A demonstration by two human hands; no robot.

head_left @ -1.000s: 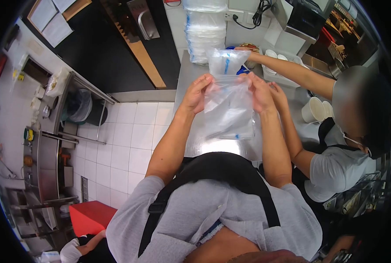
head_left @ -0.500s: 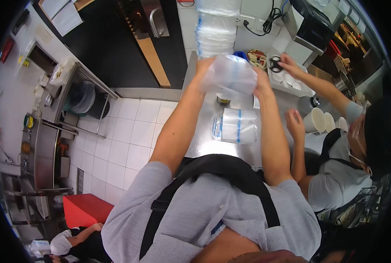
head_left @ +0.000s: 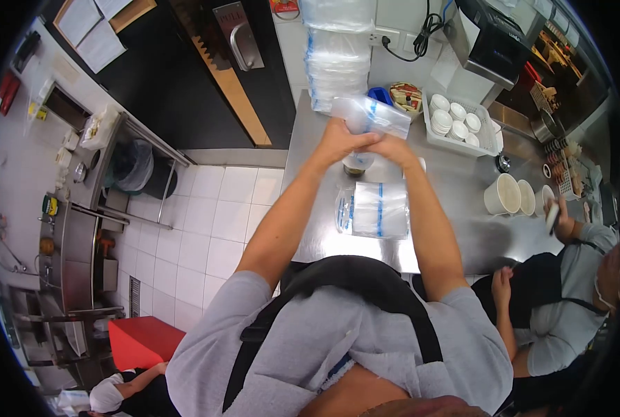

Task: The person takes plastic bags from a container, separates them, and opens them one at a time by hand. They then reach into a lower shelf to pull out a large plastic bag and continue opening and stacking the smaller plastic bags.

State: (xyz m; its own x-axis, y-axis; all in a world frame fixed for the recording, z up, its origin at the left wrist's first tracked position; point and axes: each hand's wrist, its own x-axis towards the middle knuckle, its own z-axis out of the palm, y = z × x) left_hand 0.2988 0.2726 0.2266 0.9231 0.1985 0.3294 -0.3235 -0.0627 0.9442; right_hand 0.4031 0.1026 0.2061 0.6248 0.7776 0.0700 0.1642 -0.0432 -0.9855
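Note:
A clear plastic bag (head_left: 383, 117) with a blue printed stripe is stretched over the steel counter (head_left: 456, 240). My left hand (head_left: 339, 144) is closed on its near edge, and my right hand (head_left: 390, 147) grips the same edge from the other side, with the fingers of both almost meeting. Below my hands, a small jar or tin (head_left: 355, 169) is partly hidden. Nearer my body lies a flat pile of clear bags (head_left: 381, 210) with blue stripes. Just beyond the held bag rises a tall stack of packed clear plastic (head_left: 337, 62).
A white basket (head_left: 482, 147) holds small white cups. Several cream tubs (head_left: 502, 194) stand beside a co-worker (head_left: 567, 313) at the right. A black machine (head_left: 494, 45) sits at the back right. To the left are a dark door (head_left: 237, 42) and tiled floor (head_left: 230, 208).
My hands have come closer together, and the bag between them is now flatter and folded. The co-worker has drawn back from the cup basket, toward the tubs on the right.

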